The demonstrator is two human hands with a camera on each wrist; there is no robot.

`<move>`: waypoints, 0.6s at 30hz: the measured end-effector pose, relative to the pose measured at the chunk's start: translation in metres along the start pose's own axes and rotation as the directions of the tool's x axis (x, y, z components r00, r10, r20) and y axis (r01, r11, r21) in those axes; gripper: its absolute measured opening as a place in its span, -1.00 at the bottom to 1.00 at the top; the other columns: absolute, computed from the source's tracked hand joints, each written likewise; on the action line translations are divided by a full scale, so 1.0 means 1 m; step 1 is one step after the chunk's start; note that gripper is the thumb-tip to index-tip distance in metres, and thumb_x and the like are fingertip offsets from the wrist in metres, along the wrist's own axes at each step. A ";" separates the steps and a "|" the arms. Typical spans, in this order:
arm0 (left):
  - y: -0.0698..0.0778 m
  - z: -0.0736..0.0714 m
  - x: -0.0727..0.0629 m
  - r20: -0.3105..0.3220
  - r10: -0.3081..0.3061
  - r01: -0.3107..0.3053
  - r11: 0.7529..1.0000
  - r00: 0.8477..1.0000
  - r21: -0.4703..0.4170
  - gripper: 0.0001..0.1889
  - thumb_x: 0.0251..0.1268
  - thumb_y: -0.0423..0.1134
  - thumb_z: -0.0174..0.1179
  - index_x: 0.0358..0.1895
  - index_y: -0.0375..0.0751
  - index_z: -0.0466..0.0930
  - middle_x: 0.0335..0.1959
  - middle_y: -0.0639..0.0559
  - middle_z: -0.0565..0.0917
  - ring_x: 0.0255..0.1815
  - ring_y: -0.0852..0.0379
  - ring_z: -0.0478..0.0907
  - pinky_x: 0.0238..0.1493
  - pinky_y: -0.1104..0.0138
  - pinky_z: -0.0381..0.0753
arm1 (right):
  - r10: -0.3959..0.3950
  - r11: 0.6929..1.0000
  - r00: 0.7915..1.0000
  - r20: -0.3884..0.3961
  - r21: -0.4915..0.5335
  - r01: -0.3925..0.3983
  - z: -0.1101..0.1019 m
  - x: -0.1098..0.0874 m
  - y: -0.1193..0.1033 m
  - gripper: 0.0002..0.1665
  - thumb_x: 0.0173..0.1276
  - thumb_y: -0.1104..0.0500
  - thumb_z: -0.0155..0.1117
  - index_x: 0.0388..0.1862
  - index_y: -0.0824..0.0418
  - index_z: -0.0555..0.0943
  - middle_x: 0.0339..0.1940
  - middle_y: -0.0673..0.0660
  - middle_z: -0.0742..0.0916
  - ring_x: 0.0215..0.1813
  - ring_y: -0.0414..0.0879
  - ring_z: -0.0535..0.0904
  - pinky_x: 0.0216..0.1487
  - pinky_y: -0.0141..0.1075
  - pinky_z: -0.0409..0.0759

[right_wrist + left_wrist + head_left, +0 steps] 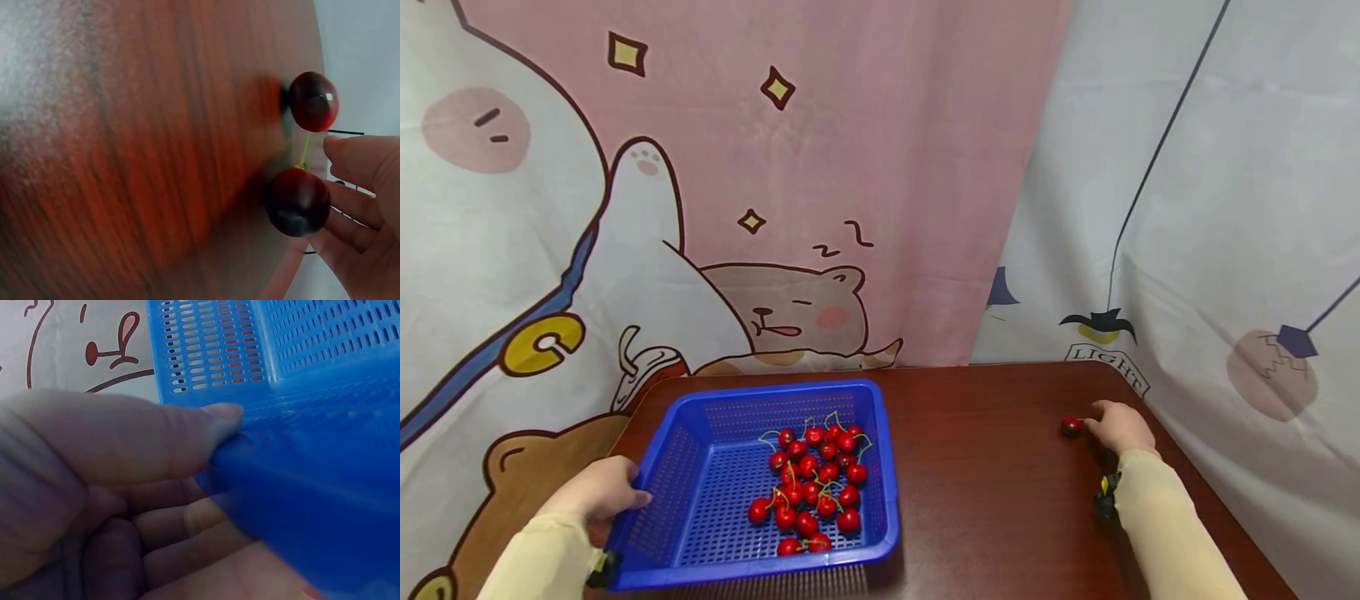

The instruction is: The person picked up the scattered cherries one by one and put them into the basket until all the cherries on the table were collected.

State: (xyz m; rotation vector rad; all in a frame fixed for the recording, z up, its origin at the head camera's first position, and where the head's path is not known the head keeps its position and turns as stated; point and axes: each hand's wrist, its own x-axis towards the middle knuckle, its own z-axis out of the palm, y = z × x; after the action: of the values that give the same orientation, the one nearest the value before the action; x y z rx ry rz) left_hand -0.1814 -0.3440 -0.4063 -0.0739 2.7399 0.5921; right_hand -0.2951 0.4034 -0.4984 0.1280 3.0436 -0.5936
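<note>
My left hand (597, 490) grips the left rim of a blue plastic basket (887, 467), thumb (156, 437) over the rim and fingers curled beneath it. Inside, red cherries (808, 492) with green stems are gathered toward the right half. Far to the right, my right hand (1122, 427) is beside a cherry (1071, 427) on the table. The right wrist view shows two dark red cherries there, an upper one (314, 101) and a lower one (297, 202), joined by a green stem (305, 150). A gap shows between thumb and fingers, with the fingertips close beside the fruit.
The dark brown wooden table (977, 475) has a rounded back right corner. A printed cloth (925, 192) with cartoon animals hangs right behind it, and a pale printed cloth (1225, 167) hangs along the right side.
</note>
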 end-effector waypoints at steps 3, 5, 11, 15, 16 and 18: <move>0.000 0.000 0.000 0.003 -0.011 0.011 1.000 1.000 -0.013 -0.65 0.19 -0.41 0.30 -0.17 -0.74 0.47 -0.41 -0.23 0.64 -0.40 -0.08 0.64 -0.27 -0.02 0.67 | -0.006 1.000 1.000 0.010 -0.015 0.006 0.004 0.001 0.000 -0.44 0.33 0.15 0.28 0.15 0.54 0.49 0.11 0.57 0.55 0.07 0.45 0.48 0.01 0.30 0.48; 0.000 0.000 0.001 0.007 -0.014 0.014 1.000 1.000 -0.021 -0.65 0.19 -0.41 0.30 -0.17 -0.73 0.47 -0.42 -0.21 0.64 -0.41 -0.08 0.64 -0.29 -0.01 0.67 | -0.015 1.000 1.000 0.010 -0.026 0.015 0.005 0.002 0.000 -0.49 0.31 0.18 0.28 0.11 0.54 0.52 0.06 0.56 0.58 0.03 0.43 0.51 -0.03 0.28 0.50; 0.000 -0.001 0.000 0.003 -0.010 0.010 1.000 1.000 -0.010 -0.64 0.19 -0.40 0.30 -0.16 -0.74 0.47 -0.40 -0.24 0.64 -0.39 -0.10 0.65 -0.26 -0.04 0.67 | -0.020 0.999 1.000 -0.005 -0.040 0.020 0.009 0.003 -0.003 -0.69 0.24 0.28 0.28 -0.09 0.48 0.62 -0.16 0.46 0.64 -0.16 0.29 0.56 -0.14 0.18 0.55; 0.001 0.000 -0.001 0.003 -0.006 0.006 1.000 1.000 -0.018 -0.67 0.20 -0.40 0.29 -0.18 -0.72 0.48 -0.42 -0.22 0.64 -0.40 -0.09 0.65 -0.28 -0.03 0.67 | -0.022 0.999 1.000 -0.013 -0.043 0.022 0.011 0.002 -0.005 -0.83 0.20 0.30 0.27 -0.27 0.42 0.61 -0.33 0.34 0.63 -0.31 0.16 0.52 -0.31 0.05 0.57; 0.001 0.000 -0.001 0.002 -0.008 0.008 1.000 1.000 -0.023 -0.68 0.20 -0.41 0.29 -0.19 -0.71 0.49 -0.43 -0.20 0.64 -0.41 -0.08 0.64 -0.29 -0.01 0.67 | -0.026 0.999 1.000 -0.011 -0.040 0.026 0.012 0.002 -0.005 -0.89 0.20 0.32 0.24 -0.34 0.38 0.60 -0.38 0.30 0.61 -0.36 0.13 0.50 -0.37 0.00 0.55; 0.001 -0.001 -0.001 0.004 -0.006 0.006 1.000 1.000 -0.027 -0.69 0.21 -0.41 0.29 -0.20 -0.71 0.49 -0.44 -0.19 0.64 -0.42 -0.07 0.64 -0.30 -0.01 0.67 | -0.029 0.999 1.000 -0.006 -0.034 0.029 0.013 0.002 -0.005 -0.91 0.20 0.33 0.16 -0.49 0.30 0.56 -0.50 0.21 0.56 -0.43 0.08 0.46 -0.47 -0.10 0.48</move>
State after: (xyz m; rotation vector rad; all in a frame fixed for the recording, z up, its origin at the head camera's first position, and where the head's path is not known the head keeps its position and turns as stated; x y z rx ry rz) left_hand -0.1807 -0.3430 -0.4050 -0.0874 2.7274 0.6275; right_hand -0.2972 0.3940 -0.5083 0.0851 3.0653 -0.5442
